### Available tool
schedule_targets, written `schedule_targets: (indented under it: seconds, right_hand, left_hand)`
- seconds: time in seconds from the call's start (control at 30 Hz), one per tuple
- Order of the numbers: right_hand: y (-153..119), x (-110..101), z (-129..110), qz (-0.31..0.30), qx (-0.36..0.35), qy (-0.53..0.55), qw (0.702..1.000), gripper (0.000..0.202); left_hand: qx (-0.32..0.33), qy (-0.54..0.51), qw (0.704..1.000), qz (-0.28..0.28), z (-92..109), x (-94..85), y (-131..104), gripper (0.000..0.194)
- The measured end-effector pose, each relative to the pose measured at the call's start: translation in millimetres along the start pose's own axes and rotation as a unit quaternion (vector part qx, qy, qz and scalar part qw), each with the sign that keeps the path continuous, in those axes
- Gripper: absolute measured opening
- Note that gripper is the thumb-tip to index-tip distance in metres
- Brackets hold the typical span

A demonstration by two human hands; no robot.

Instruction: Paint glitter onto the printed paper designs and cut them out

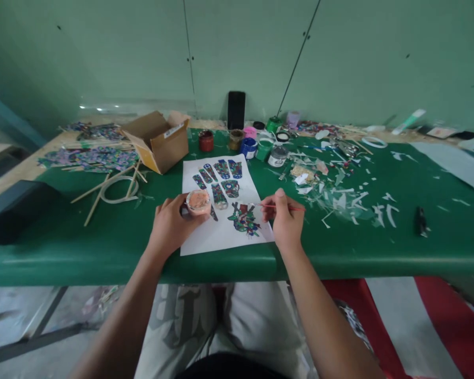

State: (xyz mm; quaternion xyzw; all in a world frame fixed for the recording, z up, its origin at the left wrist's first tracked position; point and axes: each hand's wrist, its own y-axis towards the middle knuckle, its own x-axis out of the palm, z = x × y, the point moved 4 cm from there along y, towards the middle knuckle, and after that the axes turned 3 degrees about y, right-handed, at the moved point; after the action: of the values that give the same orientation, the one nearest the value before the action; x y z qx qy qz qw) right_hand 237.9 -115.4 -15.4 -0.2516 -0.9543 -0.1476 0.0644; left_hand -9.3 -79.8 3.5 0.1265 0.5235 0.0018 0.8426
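In my left hand (173,223) is a small open jar of peach paint (199,202), gripped round its side and held over the left part of a white sheet of paper (199,239). My right hand (286,218) pinches a thin red paintbrush (278,206), its tip pointing left above the paper. Just under the brush tip lies a painted cutout figure (245,221) in green, blue and brown. Several painted cutout pieces (219,193) rest farther up the sheet, patterned in blue, green and red. My left hand and the jar partly hide one dark piece.
Paint jars (248,148) stand behind the paper, with an upright black phone (236,109) against the wall. An open cardboard box (161,145), wooden sticks (97,197) and a dark case (18,210) sit to the left. Plastic scraps (347,202) litter the right; a black tool (421,222) lies beyond.
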Motion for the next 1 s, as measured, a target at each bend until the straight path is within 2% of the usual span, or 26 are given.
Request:
schedule_targets:
  seconds: [0.07, 0.13, 0.23, 0.37, 0.47, 0.53, 0.6, 0.67, 0.8, 0.87, 1.0]
  right_hand:
    - [1.1, 0.6, -0.9, 0.006, 0.001, -0.004, 1.0, 0.052]
    - [2.0, 0.6, -1.6, 0.021, -0.002, -0.011, 1.0, 0.053]
    - [2.6, -0.8, -2.1, 0.035, -0.017, -0.041, 0.998, 0.05]
    - [2.3, -6.3, -1.6, 0.044, -0.026, -0.028, 0.998, 0.049]
    - [-0.5, -6.5, -9.8, 0.069, -0.05, -0.039, 0.996, 0.048]
    - [-5.1, 0.8, -21.8, 0.069, -0.068, -0.048, 0.994, 0.049]
    - [-11.2, 15.4, -35.9, 0.038, -0.082, -0.046, 0.995, 0.05]
    - [-17.0, 35.0, -47.5, -0.021, -0.088, -0.042, 0.995, 0.049]
    - [-21.8, 72.2, -53.0, -0.144, -0.093, -0.069, 0.983, 0.042]
    - [-20.2, 82.7, -48.9, -0.164, -0.102, -0.097, 0.976, 0.041]
    - [-15.2, 91.4, -38.4, -0.165, -0.105, -0.142, 0.971, 0.04]
  left_hand:
    - [-0.008, -0.025, 1.0, -0.003, 1.4, 1.6, 1.9, 0.05]
    - [-0.024, -0.059, 0.998, 0.03, 2.0, 1.2, 3.6, 0.054]
    - [-0.026, -0.109, 0.993, 0.024, 4.5, 3.7, 4.5, 0.055]
    - [-0.031, -0.121, 0.992, 0.032, 6.0, 0.4, 2.0, 0.052]
    - [-0.022, -0.126, 0.992, 0.023, 6.1, -1.3, -0.1, 0.052]
    - [-0.009, -0.121, 0.992, 0.023, 5.3, -2.1, -1.6, 0.052]
    - [0.016, -0.107, 0.994, 0.026, 5.0, -2.9, -3.3, 0.05]
    - [0.044, -0.091, 0.995, 0.025, 5.1, -3.3, -5.2, 0.05]
    - [0.063, -0.079, 0.995, 0.024, 4.3, -3.8, -7.1, 0.049]
    - [0.069, -0.077, 0.994, 0.024, 4.1, -4.0, -7.3, 0.047]
    - [0.072, -0.075, 0.994, 0.017, 3.0, -3.3, -7.4, 0.047]
